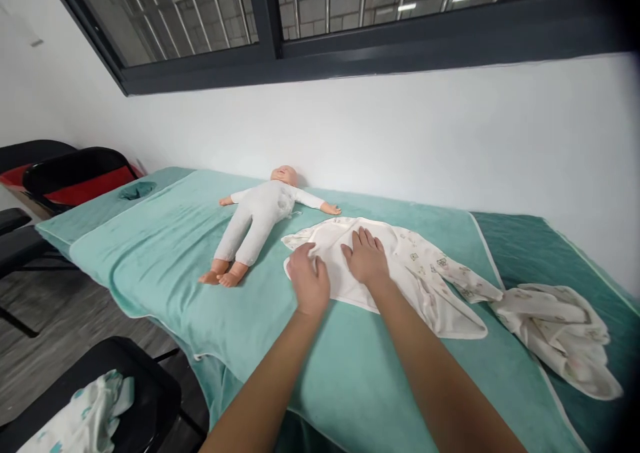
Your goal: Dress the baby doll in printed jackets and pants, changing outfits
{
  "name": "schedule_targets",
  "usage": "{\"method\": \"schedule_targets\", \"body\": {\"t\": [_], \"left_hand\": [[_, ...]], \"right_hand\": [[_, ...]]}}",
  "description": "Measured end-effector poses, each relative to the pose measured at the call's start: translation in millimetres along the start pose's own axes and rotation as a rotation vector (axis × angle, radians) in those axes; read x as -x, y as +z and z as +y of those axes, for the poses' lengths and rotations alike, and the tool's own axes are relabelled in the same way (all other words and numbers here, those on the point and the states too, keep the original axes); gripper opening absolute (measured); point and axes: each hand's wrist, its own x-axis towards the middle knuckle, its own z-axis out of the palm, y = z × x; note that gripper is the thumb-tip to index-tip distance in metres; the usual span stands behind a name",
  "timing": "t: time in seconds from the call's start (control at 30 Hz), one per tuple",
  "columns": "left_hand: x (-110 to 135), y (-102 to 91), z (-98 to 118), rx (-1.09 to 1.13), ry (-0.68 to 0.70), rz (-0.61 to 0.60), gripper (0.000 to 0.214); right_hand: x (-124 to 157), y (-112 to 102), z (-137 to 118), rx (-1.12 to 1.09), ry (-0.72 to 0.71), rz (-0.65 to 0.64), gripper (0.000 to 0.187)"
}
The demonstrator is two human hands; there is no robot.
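Observation:
A white baby garment (345,240) with a small printed pattern on its sleeve lies spread on the green-covered bed in front of me. My right hand (367,256) rests flat on its plain white part, fingers stretched out. At the garment's left edge is my left hand (309,280), its fingers curled and the thumb apart from them; whether it pinches the cloth there is hard to make out. Farther back on the left, a baby doll (260,210) in a white body suit lies on its back, arms spread and feet toward me.
A crumpled patterned cloth (560,333) lies at the right, touching the garment's sleeve. The bed's green cover (150,240) reaches to the white wall under a barred window. Black chairs (85,173) stand at the left; a printed cloth (90,413) lies on a nearer chair (145,386).

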Motion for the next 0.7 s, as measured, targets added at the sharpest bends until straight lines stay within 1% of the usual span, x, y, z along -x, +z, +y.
{"method": "schedule_targets", "body": {"t": [0.07, 0.1, 0.17, 0.23, 0.3, 0.37, 0.43, 0.47, 0.53, 0.6, 0.7], "left_hand": [[-6.2, -10.2, -13.6, 0.024, -0.223, -0.035, 0.043], [-11.4, -13.1, -19.8, 0.035, -0.3, -0.079, 0.049], [-25.1, -14.2, -28.9, -0.002, -0.356, -0.194, 0.061], [-41.5, -10.9, -33.6, -0.141, -0.364, -0.278, 0.07], [-57.1, -5.9, -35.4, -0.323, -0.369, -0.315, 0.069], [-68.8, -1.6, -36.4, -0.469, -0.342, -0.344, 0.058], [-74.9, 0.9, -37.9, -0.544, -0.301, -0.363, 0.044], [-75.8, 1.4, -38.7, -0.56, -0.288, -0.367, 0.039], [-74.0, 1.4, -40.2, -0.565, -0.276, -0.344, 0.036], [-69.3, 0.6, -41.0, -0.531, -0.244, -0.289, 0.036], [-62.4, -1.2, -42.6, -0.423, -0.136, -0.195, 0.033]], "right_hand": [[-0.7, 0.5, 0.2, -0.007, 0.004, 0.002, 0.067], [-0.8, 0.5, 0.3, -0.011, 0.006, 0.004, 0.067], [-0.8, 0.2, 0.1, -0.018, 0.018, 0.003, 0.066], [-0.7, -0.3, 0.0, -0.025, 0.024, 0.001, 0.066], [-0.7, -0.4, 0.0, -0.038, 0.021, 0.007, 0.065], [-0.9, -0.2, 0.1, -0.052, 0.016, 0.019, 0.065], [-1.2, -0.1, 0.1, -0.058, 0.018, 0.029, 0.064], [-1.2, -0.1, 0.1, -0.059, 0.019, 0.031, 0.064], [-1.1, -0.6, -0.1, -0.057, 0.024, 0.029, 0.063], [-0.7, -1.4, -0.4, -0.056, 0.027, 0.025, 0.062], [-0.4, -2.8, -0.8, -0.061, 0.029, 0.024, 0.062]]}}
